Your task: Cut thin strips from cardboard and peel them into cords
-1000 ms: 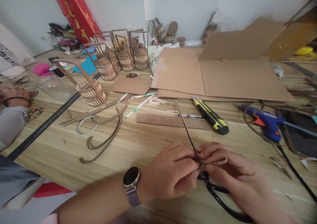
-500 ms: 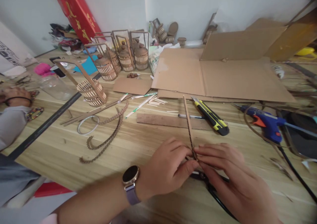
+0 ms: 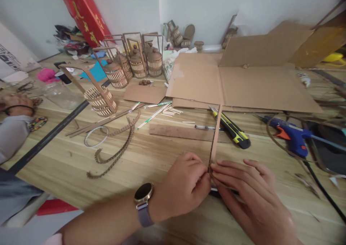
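Note:
A narrow strip of corrugated cardboard (image 3: 216, 136) stands up between my hands, its fluted edge toward the left. My left hand (image 3: 186, 183), with a watch on the wrist, pinches the strip's lower end. Fingers of my right hand (image 3: 251, 198) press together on the same end from the other side. Scissors lie mostly hidden beneath the right hand, with just a bit of dark metal showing. Behind the strip are a yellow and black utility knife (image 3: 232, 127) and a flat cardboard piece (image 3: 175, 132) with a pen (image 3: 204, 127) on it.
A blue glue gun (image 3: 292, 133) with a cord lies at right. Curved corrugated strips (image 3: 119, 154) and a pale ring (image 3: 96, 136) lie left. Several small lidded baskets (image 3: 139, 64) stand behind, beside large cardboard sheets (image 3: 197, 77). Another person's hand (image 3: 20, 104) rests at far left.
The strip's upper end has swung right, now crossing in front of the utility knife. My left fingers have curled tighter at its base, and the scissors are more covered.

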Tool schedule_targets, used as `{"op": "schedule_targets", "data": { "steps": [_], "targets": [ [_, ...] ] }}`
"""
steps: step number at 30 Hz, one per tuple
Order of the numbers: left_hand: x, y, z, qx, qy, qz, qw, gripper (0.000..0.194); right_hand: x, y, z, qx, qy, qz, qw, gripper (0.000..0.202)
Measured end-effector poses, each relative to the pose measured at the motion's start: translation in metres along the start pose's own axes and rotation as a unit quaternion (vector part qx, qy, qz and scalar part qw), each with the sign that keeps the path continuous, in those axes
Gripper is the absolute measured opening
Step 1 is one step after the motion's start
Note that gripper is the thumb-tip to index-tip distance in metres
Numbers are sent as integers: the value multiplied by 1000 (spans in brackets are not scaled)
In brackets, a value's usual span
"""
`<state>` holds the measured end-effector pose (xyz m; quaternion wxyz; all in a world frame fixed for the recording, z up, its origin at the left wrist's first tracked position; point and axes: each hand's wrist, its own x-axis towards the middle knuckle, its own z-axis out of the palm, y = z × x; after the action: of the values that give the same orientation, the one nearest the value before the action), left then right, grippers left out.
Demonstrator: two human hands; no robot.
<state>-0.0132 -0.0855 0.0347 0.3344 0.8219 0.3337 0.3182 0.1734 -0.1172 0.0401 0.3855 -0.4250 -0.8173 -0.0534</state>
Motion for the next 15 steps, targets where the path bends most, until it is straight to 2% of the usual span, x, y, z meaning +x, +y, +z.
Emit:
{"op": "schedule_targets", "data": {
  "steps": [15],
  "targets": [
    [-1,3,-3,22,-13,61,998,25,1,0,-5,43,4,64,997,8]
  ]
}}
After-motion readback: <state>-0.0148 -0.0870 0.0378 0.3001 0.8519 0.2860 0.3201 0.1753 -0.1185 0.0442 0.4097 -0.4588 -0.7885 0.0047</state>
